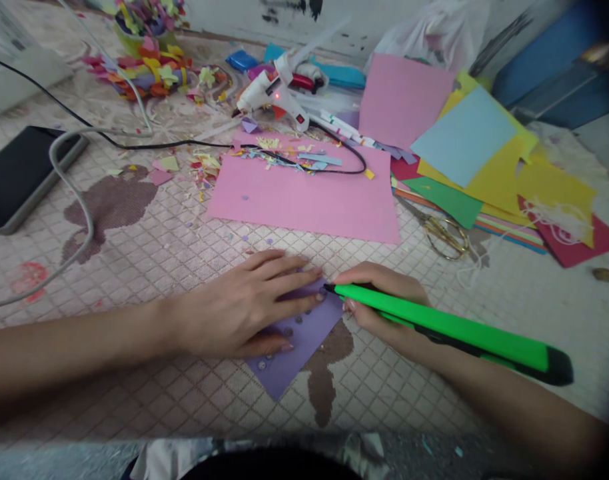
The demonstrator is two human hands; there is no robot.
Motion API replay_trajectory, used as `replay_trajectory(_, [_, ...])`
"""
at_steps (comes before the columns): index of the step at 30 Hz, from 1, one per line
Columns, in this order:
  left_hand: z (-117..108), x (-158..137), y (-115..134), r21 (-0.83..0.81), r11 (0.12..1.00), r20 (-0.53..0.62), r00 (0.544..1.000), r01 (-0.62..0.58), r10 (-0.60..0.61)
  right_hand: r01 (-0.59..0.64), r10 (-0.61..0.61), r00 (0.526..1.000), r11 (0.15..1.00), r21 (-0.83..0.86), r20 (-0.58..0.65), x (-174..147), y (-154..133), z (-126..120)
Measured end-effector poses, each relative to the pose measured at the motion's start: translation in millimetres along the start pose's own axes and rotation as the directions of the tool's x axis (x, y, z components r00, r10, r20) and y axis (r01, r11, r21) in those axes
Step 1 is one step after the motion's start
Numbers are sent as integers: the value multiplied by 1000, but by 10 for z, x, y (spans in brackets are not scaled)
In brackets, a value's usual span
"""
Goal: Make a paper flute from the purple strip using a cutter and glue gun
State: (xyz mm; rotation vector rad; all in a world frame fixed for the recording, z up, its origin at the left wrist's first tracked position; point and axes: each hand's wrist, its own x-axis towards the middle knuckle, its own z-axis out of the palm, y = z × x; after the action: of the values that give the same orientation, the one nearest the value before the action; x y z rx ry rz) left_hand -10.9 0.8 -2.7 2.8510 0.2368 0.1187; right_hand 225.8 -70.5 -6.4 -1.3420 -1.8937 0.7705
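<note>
A sheet of purple paper (pixel 309 337) with a row of small round grey marks lies on the patterned cloth in front of me. My left hand (pixel 249 303) rests flat on it, fingers spread and pressing it to the table. Part of the sheet is hidden under that hand. In my right hand (pixel 379 293) is a long green pen-shaped tool (pixel 449 320) with a black tip and a black rear end. Its tip meets the sheet's upper right corner, close to my left fingertips. I cannot make out exactly what kind of tool it is.
Beyond my hands lies a pink sheet (pixel 304 200) with paper scraps and a black cable. A white glue gun (pixel 272 93) shows a red light. Gold-handled scissors (pixel 444 233) lie right, near stacked coloured paper (pixel 469 140). A phone (pixel 24 177) and grey cable (pixel 87 213) are left.
</note>
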Motion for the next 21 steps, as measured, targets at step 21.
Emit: replay_trajectory(21, [15,-16,41,-4,1000,-30,999,23,-23,-53,54,998,998,45,-24,-45,8,-13])
